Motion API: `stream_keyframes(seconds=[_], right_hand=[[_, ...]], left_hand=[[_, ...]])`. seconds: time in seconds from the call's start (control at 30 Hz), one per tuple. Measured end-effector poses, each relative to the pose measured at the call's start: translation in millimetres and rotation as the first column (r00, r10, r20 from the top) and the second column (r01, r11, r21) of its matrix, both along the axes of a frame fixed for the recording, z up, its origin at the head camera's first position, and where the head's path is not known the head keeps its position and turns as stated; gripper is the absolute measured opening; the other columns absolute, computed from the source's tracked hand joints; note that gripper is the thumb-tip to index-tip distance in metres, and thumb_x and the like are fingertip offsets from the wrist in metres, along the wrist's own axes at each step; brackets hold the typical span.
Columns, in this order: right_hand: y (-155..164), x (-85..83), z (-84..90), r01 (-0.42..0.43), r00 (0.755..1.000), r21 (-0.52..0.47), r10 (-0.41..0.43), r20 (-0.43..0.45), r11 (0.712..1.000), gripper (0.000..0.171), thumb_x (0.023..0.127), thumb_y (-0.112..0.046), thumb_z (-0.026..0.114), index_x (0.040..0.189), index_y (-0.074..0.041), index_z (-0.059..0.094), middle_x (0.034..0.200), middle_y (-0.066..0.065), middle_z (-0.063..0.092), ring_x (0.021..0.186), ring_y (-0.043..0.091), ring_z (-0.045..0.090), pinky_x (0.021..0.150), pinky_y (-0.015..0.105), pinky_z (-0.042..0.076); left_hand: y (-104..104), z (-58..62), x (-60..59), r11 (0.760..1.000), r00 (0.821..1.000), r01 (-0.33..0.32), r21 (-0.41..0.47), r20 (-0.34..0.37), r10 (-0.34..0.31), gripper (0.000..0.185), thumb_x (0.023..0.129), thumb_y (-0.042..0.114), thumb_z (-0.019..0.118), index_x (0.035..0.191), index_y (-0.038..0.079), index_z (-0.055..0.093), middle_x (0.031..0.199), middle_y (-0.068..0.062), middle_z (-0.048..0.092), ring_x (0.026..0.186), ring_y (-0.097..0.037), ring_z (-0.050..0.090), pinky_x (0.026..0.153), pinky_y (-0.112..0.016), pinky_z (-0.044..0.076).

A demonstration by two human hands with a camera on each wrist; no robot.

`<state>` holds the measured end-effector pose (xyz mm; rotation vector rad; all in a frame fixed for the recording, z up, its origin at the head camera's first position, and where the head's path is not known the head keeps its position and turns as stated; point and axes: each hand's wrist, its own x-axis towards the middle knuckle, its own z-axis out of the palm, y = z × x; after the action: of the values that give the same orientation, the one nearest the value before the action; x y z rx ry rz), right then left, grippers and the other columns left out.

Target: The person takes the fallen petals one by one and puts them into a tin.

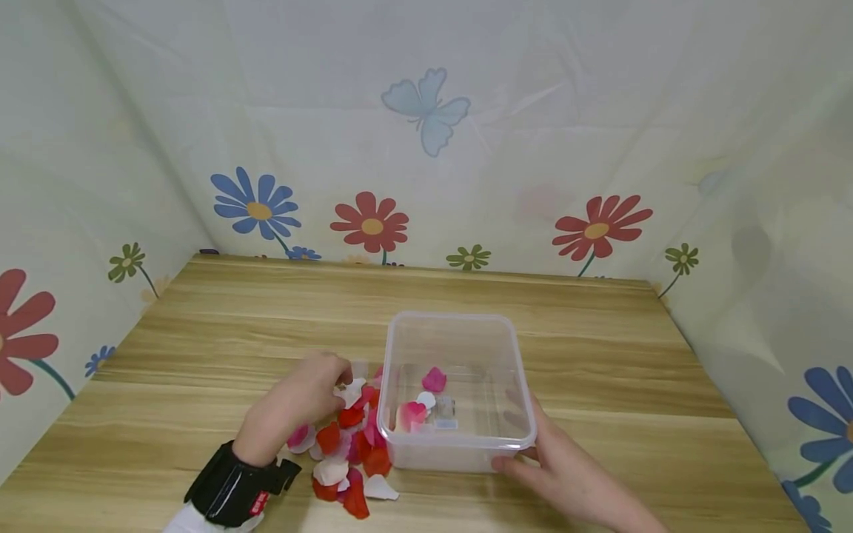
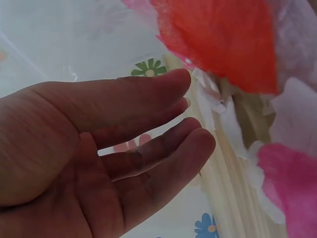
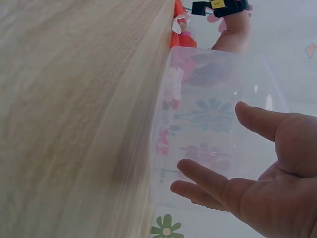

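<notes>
My left hand (image 1: 303,400) reaches over a loose heap of red, pink and white petals (image 1: 349,418) left of the box. In the left wrist view its fingers (image 2: 163,183) bend loosely with nothing seen between them, and the tips lie close to a white petal (image 2: 230,124). A clear plastic box (image 1: 460,451) stands upright on the table, with a few pink and white petals (image 1: 434,380) inside. Beside its right wall is my right hand (image 1: 560,474), fingers spread and thumb near the front corner. Whether those fingertips touch the wall is hard to tell.
The wood-grain table (image 1: 600,355) carries the box and petals. Pale curtains (image 1: 320,111) with printed flowers and a butterfly hang behind it and along both sides. A black strap (image 1: 233,485) is on my left wrist.
</notes>
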<state>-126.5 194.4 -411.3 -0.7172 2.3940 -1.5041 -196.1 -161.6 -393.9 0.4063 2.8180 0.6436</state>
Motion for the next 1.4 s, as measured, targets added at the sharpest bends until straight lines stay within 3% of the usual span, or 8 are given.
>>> stream_keyframes(seconds=[0.2, 0.33, 0.53, 0.7, 0.97, 1.07, 1.17, 1.4], right_hand=[[0.0, 0.1, -1.3, -0.005, 0.999, 0.007, 0.006, -0.033, 1.0, 0.108, 0.094, -0.01, 0.076, 0.165, -0.034, -0.002, 0.158, 0.02, 0.034, 0.121, 0.038, 0.059, 0.097, 0.037, 0.052], [-0.2, 0.3, -2.0, -0.011, 0.998, 0.01, 0.011, -0.059, 1.0, 0.108, 0.093, -0.009, 0.077, 0.165, -0.03, -0.001, 0.153, 0.022, 0.04, 0.117, 0.036, 0.062, 0.095, 0.037, 0.054], [-0.4, 0.3, -1.7, -0.004, 1.0, 0.004, 0.005, -0.03, 1.0, 0.107, 0.093, -0.01, 0.076, 0.165, -0.032, 0.0, 0.156, 0.022, 0.035, 0.121, 0.039, 0.059, 0.097, 0.037, 0.052], [-0.2, 0.1, -1.7, -0.001, 1.0, 0.005, 0.001, -0.023, 1.0, 0.107, 0.093, -0.01, 0.077, 0.165, -0.033, 0.001, 0.157, 0.021, 0.035, 0.121, 0.038, 0.059, 0.097, 0.037, 0.052], [-0.7, 0.3, 0.0, 0.007, 1.0, 0.019, -0.007, -0.018, 1.0, 0.107, 0.093, -0.01, 0.077, 0.165, -0.034, 0.0, 0.157, 0.02, 0.035, 0.121, 0.037, 0.059, 0.097, 0.037, 0.052], [-0.8, 0.2, 0.4, 0.005, 1.0, 0.016, -0.005, -0.012, 1.0, 0.107, 0.094, -0.01, 0.076, 0.165, -0.035, 0.0, 0.158, 0.019, 0.034, 0.121, 0.036, 0.059, 0.097, 0.037, 0.051], [-0.9, 0.6, 0.2, 0.001, 1.0, 0.011, 0.0, -0.014, 1.0, 0.107, 0.093, -0.009, 0.076, 0.165, -0.034, 0.0, 0.157, 0.02, 0.034, 0.121, 0.037, 0.059, 0.097, 0.037, 0.052], [-0.4, 0.9, -1.1, 0.003, 1.0, 0.01, -0.003, -0.021, 1.0, 0.108, 0.093, -0.008, 0.076, 0.165, -0.033, -0.001, 0.157, 0.023, 0.034, 0.122, 0.038, 0.059, 0.096, 0.037, 0.052]], left_hand=[[4.1, -5.4, -1.3, 0.999, 0.999, 0.049, 0.001, -0.002, -0.049, 0.021, 0.083, 0.005, 0.085, 0.099, 0.002, 0.071, 0.088, -0.007, 0.06, 0.074, -0.019, 0.053, 0.066, -0.032, 0.053], [6.3, -8.9, -0.5, 0.999, 0.999, 0.046, 0.019, 0.012, -0.046, 0.018, 0.084, 0.004, 0.084, 0.097, 0.003, 0.071, 0.087, -0.006, 0.06, 0.074, -0.019, 0.053, 0.067, -0.032, 0.055], [6.8, -11.6, 0.5, 0.999, 0.999, 0.031, 0.023, 0.019, -0.032, 0.015, 0.086, -0.001, 0.08, 0.096, 0.004, 0.071, 0.086, -0.005, 0.062, 0.075, -0.02, 0.055, 0.072, -0.035, 0.057], [6.4, -10.1, 0.9, 0.999, 1.0, 0.004, 0.045, 0.025, -0.005, 0.015, 0.086, -0.003, 0.078, 0.097, 0.006, 0.072, 0.091, -0.004, 0.064, 0.079, -0.019, 0.057, 0.076, -0.037, 0.059], [3.9, -1.8, 1.0, 0.996, 0.999, -0.017, 0.091, -0.042, 0.02, 0.017, 0.087, -0.006, 0.077, 0.1, 0.004, 0.073, 0.093, -0.006, 0.066, 0.08, -0.021, 0.057, 0.077, -0.038, 0.059], [4.3, 4.6, 2.8, 0.993, 0.996, -0.032, 0.117, -0.084, 0.042, 0.019, 0.087, -0.007, 0.076, 0.103, 0.003, 0.074, 0.096, -0.008, 0.068, 0.081, -0.021, 0.06, 0.077, -0.037, 0.06], [6.0, 12.8, 6.1, 0.989, 0.984, -0.025, 0.145, -0.171, 0.05, 0.02, 0.087, -0.006, 0.078, 0.104, 0.003, 0.076, 0.098, -0.01, 0.071, 0.08, -0.021, 0.062, 0.076, -0.036, 0.06], [16.0, 29.3, 17.5, 0.973, 0.929, 0.01, 0.229, -0.363, 0.076, 0.023, 0.085, -0.002, 0.082, 0.106, 0.007, 0.077, 0.1, -0.007, 0.073, 0.083, -0.019, 0.069, 0.075, -0.031, 0.061]])
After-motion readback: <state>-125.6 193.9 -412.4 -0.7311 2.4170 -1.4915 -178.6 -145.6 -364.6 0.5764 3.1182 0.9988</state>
